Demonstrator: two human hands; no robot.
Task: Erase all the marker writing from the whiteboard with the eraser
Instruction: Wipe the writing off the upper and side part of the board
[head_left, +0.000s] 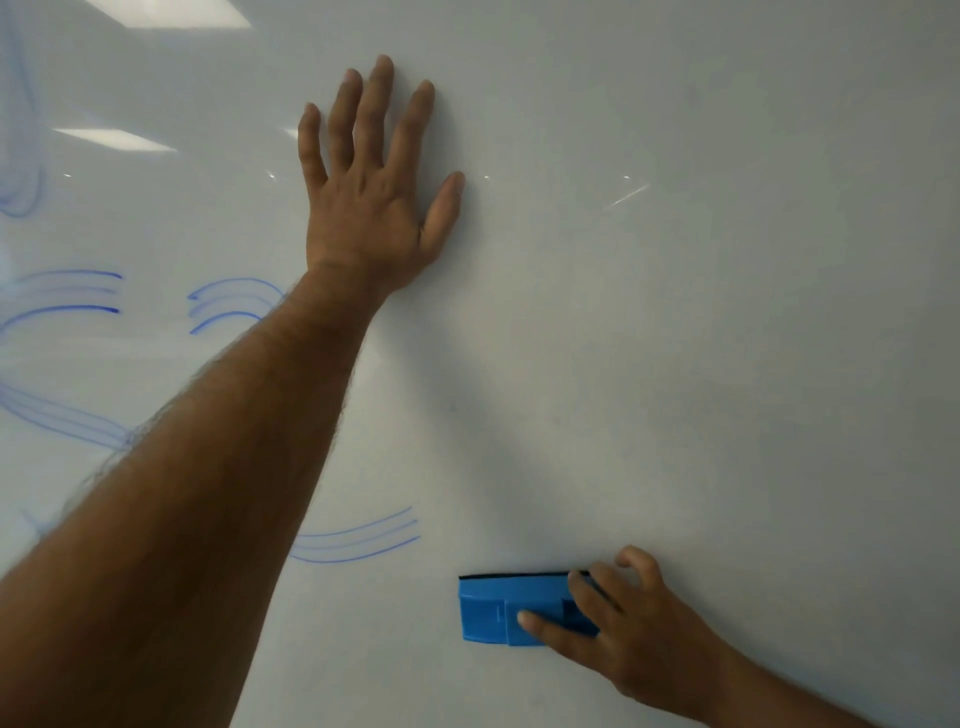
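The left hand (371, 192) lies flat on the whiteboard (701, 338), fingers straight and spread. Low down, the right hand (631, 634) pinches the blue eraser (506, 610) against the board. Blue marker lines (358, 540) remain at left.

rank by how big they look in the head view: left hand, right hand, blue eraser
1. left hand, spread flat on the whiteboard
2 and 3. right hand and blue eraser: they look alike in size, and the fingers cover the eraser's right end, so no ranking.
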